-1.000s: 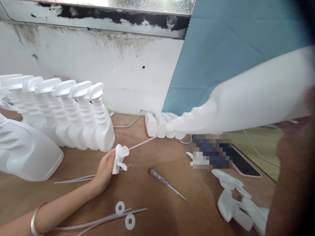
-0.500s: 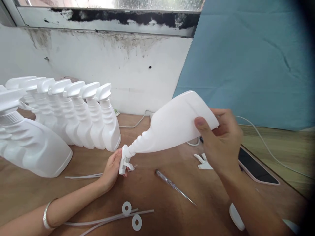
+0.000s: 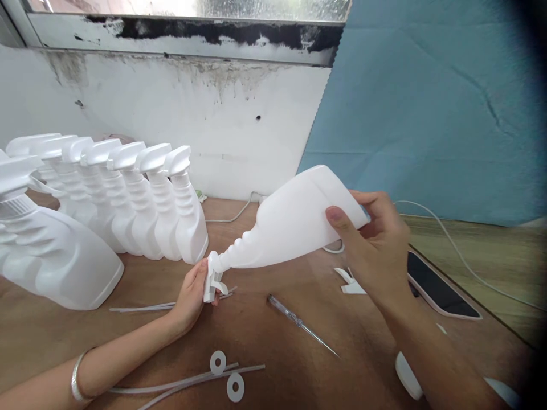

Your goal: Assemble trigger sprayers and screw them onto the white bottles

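My right hand (image 3: 370,245) grips the base of a white plastic spray bottle (image 3: 290,222), held tilted with its neck pointing down and left. The neck meets a white trigger sprayer head (image 3: 211,276) that my left hand (image 3: 190,296) holds just above the wooden table (image 3: 273,336). A silver bangle is on my left wrist. A row of several finished white spray bottles (image 3: 141,199) stands at the left along the wall.
A screwdriver-like tester (image 3: 299,323) lies in the middle. Thin plastic tubes (image 3: 171,384) and two white washers (image 3: 226,373) lie near the front. A phone (image 3: 440,290), a loose trigger piece (image 3: 350,282) and white cables sit to the right. A blue sheet (image 3: 427,102) hangs behind.
The bottle came in from the right and slid over the dip tube until its neck reached the sprayer head in my left hand. Since half a second ago it has barely shifted.
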